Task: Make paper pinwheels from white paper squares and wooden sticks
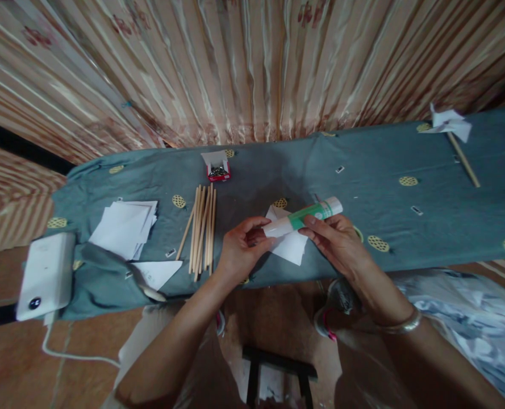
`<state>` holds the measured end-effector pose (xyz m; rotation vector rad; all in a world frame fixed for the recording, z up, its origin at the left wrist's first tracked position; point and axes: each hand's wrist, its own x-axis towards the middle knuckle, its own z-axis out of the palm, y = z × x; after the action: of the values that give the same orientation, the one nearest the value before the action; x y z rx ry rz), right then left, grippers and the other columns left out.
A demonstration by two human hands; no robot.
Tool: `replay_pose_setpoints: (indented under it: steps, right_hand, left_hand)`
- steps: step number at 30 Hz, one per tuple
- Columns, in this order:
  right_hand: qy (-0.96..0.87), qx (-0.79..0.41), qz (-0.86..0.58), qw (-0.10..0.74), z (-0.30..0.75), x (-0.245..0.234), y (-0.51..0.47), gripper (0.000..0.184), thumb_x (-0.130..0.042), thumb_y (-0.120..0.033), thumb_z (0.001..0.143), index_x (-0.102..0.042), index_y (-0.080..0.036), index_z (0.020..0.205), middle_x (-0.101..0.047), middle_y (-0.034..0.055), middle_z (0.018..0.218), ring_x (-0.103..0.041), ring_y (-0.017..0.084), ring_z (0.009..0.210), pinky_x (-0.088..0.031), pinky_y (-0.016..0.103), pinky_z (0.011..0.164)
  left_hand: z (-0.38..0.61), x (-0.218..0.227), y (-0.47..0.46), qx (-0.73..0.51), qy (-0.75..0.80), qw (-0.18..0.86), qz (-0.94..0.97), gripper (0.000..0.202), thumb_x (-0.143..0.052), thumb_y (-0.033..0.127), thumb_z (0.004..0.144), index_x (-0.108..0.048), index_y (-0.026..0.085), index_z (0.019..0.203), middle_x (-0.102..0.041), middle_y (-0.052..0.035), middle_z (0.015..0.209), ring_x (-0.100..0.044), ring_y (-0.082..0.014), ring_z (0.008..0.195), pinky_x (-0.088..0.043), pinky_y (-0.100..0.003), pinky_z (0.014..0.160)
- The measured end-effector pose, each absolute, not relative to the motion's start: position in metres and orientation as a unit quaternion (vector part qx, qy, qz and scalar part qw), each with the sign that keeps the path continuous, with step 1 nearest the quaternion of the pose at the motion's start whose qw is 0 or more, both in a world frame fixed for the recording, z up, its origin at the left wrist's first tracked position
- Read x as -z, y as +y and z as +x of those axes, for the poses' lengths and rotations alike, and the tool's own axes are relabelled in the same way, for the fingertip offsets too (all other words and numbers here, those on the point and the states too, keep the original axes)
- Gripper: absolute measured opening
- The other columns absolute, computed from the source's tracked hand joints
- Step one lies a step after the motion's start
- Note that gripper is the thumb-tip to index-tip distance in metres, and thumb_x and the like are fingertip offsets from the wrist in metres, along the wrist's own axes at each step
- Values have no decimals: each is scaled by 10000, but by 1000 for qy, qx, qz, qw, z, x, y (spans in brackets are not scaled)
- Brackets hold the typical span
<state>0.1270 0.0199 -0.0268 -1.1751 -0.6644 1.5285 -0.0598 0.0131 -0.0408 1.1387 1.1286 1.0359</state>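
A glue stick (297, 220), white with a green label, is held level between both hands above the cloth. My left hand (244, 245) pinches its left white end between thumb and fingers. Around the green-labelled body, towards the right end, close the thumb and fingers of my right hand (336, 240). Beneath the glue stick lies a folded piece of white paper (292, 250), partly covered by it and by the hands. To the left of my left hand, a bundle of thin wooden sticks (200, 227) rests on the cloth.
A table with a grey-green cloth (269, 170) stands before a striped curtain. On it are a red box of small metal pieces (218, 170), stacked white paper (122, 230), a triangular sheet (161, 274) and a paper pinwheel (450, 124). A white device (48, 272) with a cable sits left.
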Motion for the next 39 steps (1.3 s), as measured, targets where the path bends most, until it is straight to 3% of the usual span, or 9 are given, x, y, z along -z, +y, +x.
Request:
replay_pose_setpoints:
  steps: [5, 12, 19, 22, 27, 30, 33, 36, 39]
  right_hand:
    - [-257, -654, -491, 514, 122, 25, 19, 312, -916, -348, 492, -705, -198, 665, -722, -29, 664, -668, 101, 597, -592, 198, 602]
    - [-255, -666, -482, 509, 113, 28, 17, 301, -905, -347, 528, -713, -204, 710, -735, -21, 699, -678, 114, 634, -607, 229, 662]
    - [-285, -678, -470, 488, 101, 36, 15, 314, -883, -395, 558, -695, -182, 691, -712, -12, 648, -635, 114, 557, -565, 235, 574]
    - [-334, -668, -466, 474, 99, 35, 16, 323, -852, -421, 605, -703, -183, 765, -729, 2, 715, -640, 120, 588, -537, 236, 567]
    - [-467, -518, -532, 480, 119, 33, 15, 287, -744, -390, 752, -679, -230, 981, -739, 6, 820, -664, 149, 696, -531, 278, 645]
    - [-592, -377, -580, 414, 135, 35, 7, 184, -642, -362, 844, -692, -234, 967, -736, 32, 881, -677, 190, 802, -539, 356, 762]
    - [-711, -255, -555, 349, 145, 38, -3, 202, -562, -316, 897, -702, -234, 1018, -725, 73, 1054, -659, 247, 985, -509, 460, 911]
    - [-773, -196, -515, 314, 149, 41, -12, 259, -498, -277, 929, -692, -216, 1090, -668, 104, 1224, -590, 277, 1155, -462, 513, 1005]
    - [-793, -182, -504, 288, 151, 44, -17, 278, -472, -252, 943, -680, -210, 1122, -643, 109, 1257, -565, 274, 1185, -468, 508, 1015]
  left_hand:
    - [-60, 38, 10, -458, 479, 536, 523, 341, -786, 275, 692, -662, 166, 991, -722, -67, 999, -702, -182, 897, -573, -338, 856]
    - [-66, 36, 7, -453, 494, 495, 554, 291, -775, 288, 719, -678, 165, 965, -721, -59, 952, -699, -180, 874, -577, -331, 844]
    - [-69, 34, 8, -433, 491, 447, 610, 341, -773, 319, 722, -705, 200, 1034, -723, -69, 1018, -676, -194, 910, -551, -326, 829]
    - [-71, 36, 11, -433, 508, 446, 596, 324, -758, 353, 733, -714, 192, 1011, -732, -63, 971, -672, -195, 873, -539, -316, 794]
    - [-88, 37, 24, -420, 584, 368, 588, 313, -709, 344, 767, -699, 175, 1030, -727, -47, 929, -655, -180, 797, -510, -286, 707]
    - [-103, 39, 34, -371, 611, 243, 656, 265, -673, 289, 791, -691, 168, 1027, -715, -58, 965, -650, -199, 864, -500, -328, 798]
    - [-114, 43, 40, -327, 604, 176, 705, 238, -632, 276, 824, -673, 178, 1037, -706, -61, 995, -646, -210, 907, -499, -349, 847]
    - [-115, 42, 39, -304, 575, 110, 752, 296, -633, 293, 835, -643, 182, 1109, -684, -81, 1076, -609, -250, 1019, -474, -407, 926]
    - [-104, 37, 26, -297, 525, 59, 795, 463, -688, 355, 808, -582, 194, 1229, -628, -108, 1222, -538, -295, 1148, -409, -470, 1015]
